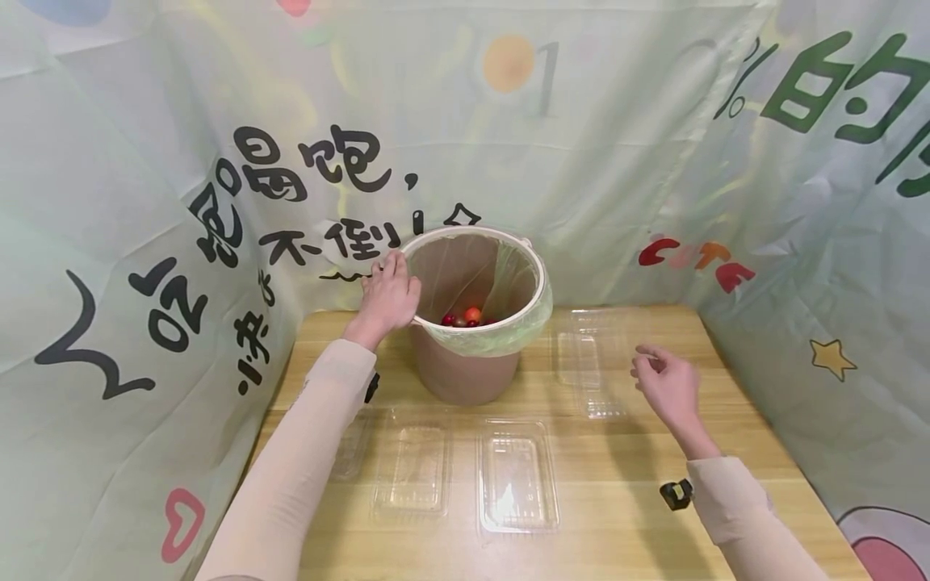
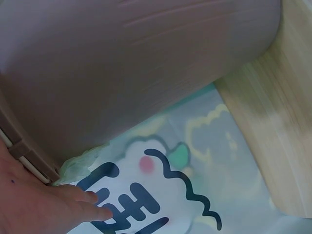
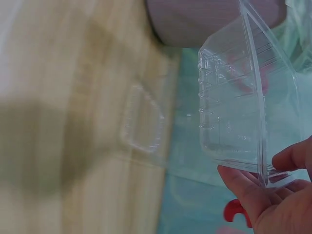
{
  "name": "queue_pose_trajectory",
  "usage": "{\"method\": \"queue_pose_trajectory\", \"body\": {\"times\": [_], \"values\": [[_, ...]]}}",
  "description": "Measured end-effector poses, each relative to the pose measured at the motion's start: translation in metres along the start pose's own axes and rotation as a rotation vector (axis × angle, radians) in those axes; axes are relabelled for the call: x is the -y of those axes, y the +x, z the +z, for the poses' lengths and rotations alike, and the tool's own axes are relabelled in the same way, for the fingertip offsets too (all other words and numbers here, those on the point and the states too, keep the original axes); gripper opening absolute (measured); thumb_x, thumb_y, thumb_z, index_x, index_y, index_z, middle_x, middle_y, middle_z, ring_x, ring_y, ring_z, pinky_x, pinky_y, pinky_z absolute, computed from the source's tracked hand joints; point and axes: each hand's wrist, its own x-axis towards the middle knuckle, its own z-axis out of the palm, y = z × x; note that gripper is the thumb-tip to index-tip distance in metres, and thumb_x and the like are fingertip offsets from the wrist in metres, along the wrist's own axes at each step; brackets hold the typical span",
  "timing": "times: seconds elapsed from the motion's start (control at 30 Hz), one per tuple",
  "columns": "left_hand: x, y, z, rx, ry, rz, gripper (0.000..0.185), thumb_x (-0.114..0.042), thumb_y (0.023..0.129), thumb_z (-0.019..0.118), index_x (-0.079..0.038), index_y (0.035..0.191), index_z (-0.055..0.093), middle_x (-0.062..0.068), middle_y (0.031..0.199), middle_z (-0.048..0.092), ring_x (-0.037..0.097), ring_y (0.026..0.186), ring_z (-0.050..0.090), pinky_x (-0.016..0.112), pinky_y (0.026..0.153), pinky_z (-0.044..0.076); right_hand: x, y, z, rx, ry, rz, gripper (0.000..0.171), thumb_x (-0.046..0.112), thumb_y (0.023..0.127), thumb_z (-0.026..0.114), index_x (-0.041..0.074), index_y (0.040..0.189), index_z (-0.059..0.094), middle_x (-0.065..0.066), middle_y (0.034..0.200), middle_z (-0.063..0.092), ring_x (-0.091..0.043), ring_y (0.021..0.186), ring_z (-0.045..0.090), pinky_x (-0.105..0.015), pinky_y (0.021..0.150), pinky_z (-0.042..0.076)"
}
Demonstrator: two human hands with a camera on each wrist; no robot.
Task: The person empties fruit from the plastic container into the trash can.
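A brown bucket (image 1: pixel 465 371) lined with a thin green plastic bag (image 1: pixel 541 323) stands at the table's back. My left hand (image 1: pixel 388 294) rests on the left side of its rim, fingers fairly straight and reaching past the rim in the left wrist view. Round red and orange fruit-like pieces (image 1: pixel 472 315) lie inside the bucket. To the bucket's right, my right hand (image 1: pixel 668 387) pinches the edge of a clear plastic box (image 3: pixel 234 97) between thumb and fingers. That box is tilted on its side above the table in the right wrist view.
Clear boxes stand on the wooden table (image 1: pixel 581 500): a front middle one (image 1: pixel 517 476), another beside it (image 1: pixel 412 464), and one at the left (image 1: pixel 352 448) partly behind my sleeve. Printed cloth walls (image 1: pixel 617 202) enclose the back and sides.
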Motion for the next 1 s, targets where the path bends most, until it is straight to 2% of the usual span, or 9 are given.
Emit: {"method": "queue_pose_trajectory", "body": {"times": [0.13, 0.3, 0.5, 0.6, 0.67, 0.8, 1.0], "values": [[0.0, 0.0, 0.0, 0.002, 0.0, 0.0, 0.072, -0.038, 0.11, 0.019, 0.005, 0.166, 0.011, 0.024, 0.176, 0.006, 0.056, 0.159, 0.008, 0.073, 0.127, 0.007, -0.012, -0.011, 0.004, 0.024, -0.018, 0.02, 0.041, 0.016, 0.105, 0.049, -0.008, 0.132, 0.067, -0.033, 0.111, 0.075, 0.014, 0.069, 0.062, -0.013, 0.061, 0.059], [0.0, -0.001, -0.001, -0.003, -0.011, -0.001, 0.072, -0.039, 0.11, 0.02, 0.005, 0.166, 0.011, 0.023, 0.177, 0.006, 0.055, 0.16, 0.007, 0.073, 0.127, 0.007, -0.027, -0.021, 0.011, 0.038, -0.039, 0.036, 0.039, 0.013, 0.103, 0.05, -0.009, 0.129, 0.069, -0.032, 0.106, 0.076, 0.007, 0.066, 0.065, -0.016, 0.058, 0.059], [0.0, 0.0, 0.0, 0.002, 0.0, -0.001, 0.071, -0.038, 0.11, 0.02, 0.005, 0.166, 0.011, 0.023, 0.177, 0.005, 0.056, 0.159, 0.007, 0.073, 0.128, 0.007, -0.043, -0.033, 0.019, 0.067, -0.042, 0.069, 0.036, 0.01, 0.101, 0.051, -0.009, 0.124, 0.07, -0.032, 0.105, 0.077, -0.016, 0.073, 0.077, -0.018, 0.058, 0.06], [0.0, 0.0, 0.001, 0.002, 0.003, -0.003, 0.072, -0.039, 0.11, 0.019, 0.005, 0.166, 0.01, 0.023, 0.177, 0.005, 0.056, 0.159, 0.008, 0.073, 0.128, 0.007, -0.049, -0.041, 0.023, 0.075, -0.061, 0.068, 0.035, 0.009, 0.1, 0.051, -0.01, 0.121, 0.071, -0.031, 0.103, 0.077, -0.03, 0.077, 0.08, -0.018, 0.053, 0.057], [0.0, -0.001, 0.001, -0.003, 0.0, -0.004, 0.072, -0.039, 0.11, 0.02, 0.005, 0.166, 0.011, 0.023, 0.177, 0.005, 0.056, 0.159, 0.009, 0.073, 0.128, 0.008, -0.054, -0.046, 0.025, 0.081, -0.079, 0.066, 0.034, 0.008, 0.1, 0.052, -0.011, 0.12, 0.072, -0.031, 0.1, 0.077, -0.033, 0.077, 0.08, -0.019, 0.05, 0.054], [0.0, -0.001, 0.001, -0.006, -0.006, -0.005, 0.072, -0.039, 0.11, 0.021, 0.005, 0.166, 0.011, 0.023, 0.177, 0.006, 0.056, 0.16, 0.008, 0.073, 0.128, 0.008, -0.063, -0.055, 0.028, 0.108, -0.095, 0.093, 0.034, 0.009, 0.098, 0.053, -0.011, 0.119, 0.072, -0.027, 0.095, 0.079, -0.029, 0.067, 0.076, -0.024, 0.044, 0.048], [0.0, -0.001, 0.0, 0.0, -0.026, -0.004, 0.073, -0.04, 0.11, 0.022, 0.005, 0.166, 0.01, 0.023, 0.177, 0.004, 0.055, 0.16, 0.005, 0.072, 0.128, 0.006, -0.077, -0.062, 0.032, 0.117, -0.126, 0.126, 0.036, 0.011, 0.098, 0.053, -0.011, 0.12, 0.072, -0.025, 0.092, 0.079, -0.014, 0.059, 0.069, -0.025, 0.046, 0.048]]}}
